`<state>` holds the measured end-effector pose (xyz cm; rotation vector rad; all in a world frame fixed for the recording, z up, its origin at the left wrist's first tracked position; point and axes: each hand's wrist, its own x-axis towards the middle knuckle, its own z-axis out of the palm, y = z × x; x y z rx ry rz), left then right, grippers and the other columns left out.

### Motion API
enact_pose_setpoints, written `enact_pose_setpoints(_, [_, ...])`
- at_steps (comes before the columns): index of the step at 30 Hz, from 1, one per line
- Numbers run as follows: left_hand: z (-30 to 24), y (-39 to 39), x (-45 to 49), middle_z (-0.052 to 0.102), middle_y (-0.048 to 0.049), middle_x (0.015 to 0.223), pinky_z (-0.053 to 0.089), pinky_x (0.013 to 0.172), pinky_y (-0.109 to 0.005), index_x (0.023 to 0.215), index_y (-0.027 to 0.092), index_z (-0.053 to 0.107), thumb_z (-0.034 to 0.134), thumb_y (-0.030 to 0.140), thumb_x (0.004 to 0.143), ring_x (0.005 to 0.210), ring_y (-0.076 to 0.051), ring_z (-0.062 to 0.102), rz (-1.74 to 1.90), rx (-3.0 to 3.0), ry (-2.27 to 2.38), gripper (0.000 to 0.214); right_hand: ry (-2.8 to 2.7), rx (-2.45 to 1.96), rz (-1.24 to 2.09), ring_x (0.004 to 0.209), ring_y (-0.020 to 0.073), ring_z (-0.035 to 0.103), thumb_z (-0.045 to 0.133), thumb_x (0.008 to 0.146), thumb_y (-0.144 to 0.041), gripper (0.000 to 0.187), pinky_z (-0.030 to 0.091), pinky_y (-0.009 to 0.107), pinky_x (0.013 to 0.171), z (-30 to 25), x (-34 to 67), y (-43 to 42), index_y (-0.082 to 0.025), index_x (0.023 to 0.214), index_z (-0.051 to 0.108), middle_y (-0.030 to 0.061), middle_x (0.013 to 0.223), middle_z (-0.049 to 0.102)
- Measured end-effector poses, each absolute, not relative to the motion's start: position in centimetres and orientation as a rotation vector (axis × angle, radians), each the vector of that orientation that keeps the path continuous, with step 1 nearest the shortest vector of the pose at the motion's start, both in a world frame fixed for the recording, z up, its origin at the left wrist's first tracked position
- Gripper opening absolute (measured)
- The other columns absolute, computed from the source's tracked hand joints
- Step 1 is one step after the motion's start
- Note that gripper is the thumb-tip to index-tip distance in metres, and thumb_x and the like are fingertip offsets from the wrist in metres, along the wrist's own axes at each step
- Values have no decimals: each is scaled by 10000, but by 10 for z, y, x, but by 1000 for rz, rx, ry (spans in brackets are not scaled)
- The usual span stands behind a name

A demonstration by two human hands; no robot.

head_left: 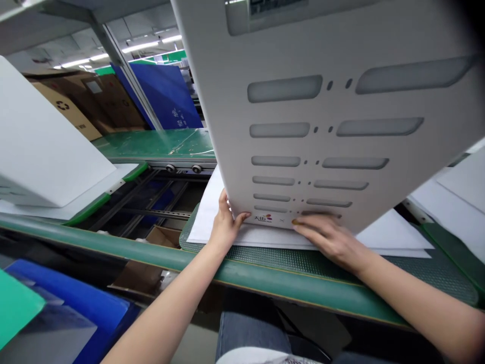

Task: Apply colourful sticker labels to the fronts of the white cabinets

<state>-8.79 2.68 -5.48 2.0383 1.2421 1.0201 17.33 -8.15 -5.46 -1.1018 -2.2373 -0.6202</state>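
Note:
A large white metal cabinet [235, 146] with rows of slot-shaped windows stands upright before me. Near its bottom edge are a small printed logo [263, 218] and a faint cross mark. My left hand [224, 222] grips the lower left corner, thumb on the front and fingers round the side. Against the lower front, just right of the logo, lies my right hand [333, 241], fingers stretched out along the surface and slightly blurred. White foam sheet [261, 237] lies under the cabinet, on a green textured pallet [295, 255].
Another white cabinet [49, 146] stands on a pallet to the left. Between the pallets, the conveyor frame [147, 202] is open. A green rail [151, 253] runs along the near side. Blue panels [76, 298] are at lower left, cardboard boxes [109, 103] behind.

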Motion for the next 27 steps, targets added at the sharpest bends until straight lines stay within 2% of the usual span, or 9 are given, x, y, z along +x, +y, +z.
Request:
enact_pose_setpoints(3, [-55, 27, -87, 389, -128, 1306, 458, 841, -384, 1361, 272, 6, 587, 311, 754, 1092, -234, 497, 1008, 2059, 1216, 841, -2050, -1153, -969, 1171, 218, 431, 617, 748, -182, 502, 415, 355, 956, -56, 204, -94, -177, 1219, 444, 114, 1192, 482])
enact_pose_setpoints(6, [-55, 28, -86, 360, -149, 1333, 436, 889, -403, 1368, 250, -3, 577, 330, 761, 1143, -249, 462, 1008, 2076, 1163, 842, -1983, -1218, -1157, 1229, 255, 369, 679, 701, -305, 617, 380, 387, 998, -63, 228, -101, -158, 1240, 419, 140, 1250, 435])
enact_pose_setpoints(12, [-56, 28, -86, 431, -145, 1279, 453, 846, -427, 1364, 248, -14, 566, 339, 768, 1057, -264, 524, 984, 2027, 1167, 837, -1970, -1273, -1208, 1217, 242, 388, 642, 736, -370, 464, 378, 400, 992, -68, 230, -100, -223, 1146, 485, 83, 1197, 496])
enact_pose_setpoints(15, [-55, 28, -85, 469, -126, 1236, 461, 831, -419, 1364, 255, -1, 577, 325, 762, 1038, -260, 536, 997, 2016, 1160, 838, -1952, -1257, -1214, 1205, 245, 400, 656, 720, -364, 414, 368, 409, 998, -64, 224, -99, -211, 1077, 513, 100, 1184, 500])
enact_pose_setpoints(21, [-53, 25, -84, 481, -128, 1228, 467, 814, -411, 1362, 255, 17, 587, 326, 753, 1015, -258, 551, 995, 2011, 1194, 837, -1944, -1199, -1141, 1252, 274, 331, 690, 684, -315, 346, 290, 482, 1032, -60, 206, -90, -162, 945, 522, 131, 1242, 450])
enact_pose_setpoints(27, [-50, 22, -82, 499, -135, 1211, 471, 808, -428, 1370, 240, 36, 595, 318, 748, 992, -267, 562, 994, 2010, 1212, 839, -1966, -1180, -1120, 1256, 269, 329, 664, 716, -295, 296, 273, 531, 1017, -60, 185, -79, -199, 961, 529, 100, 1253, 451])
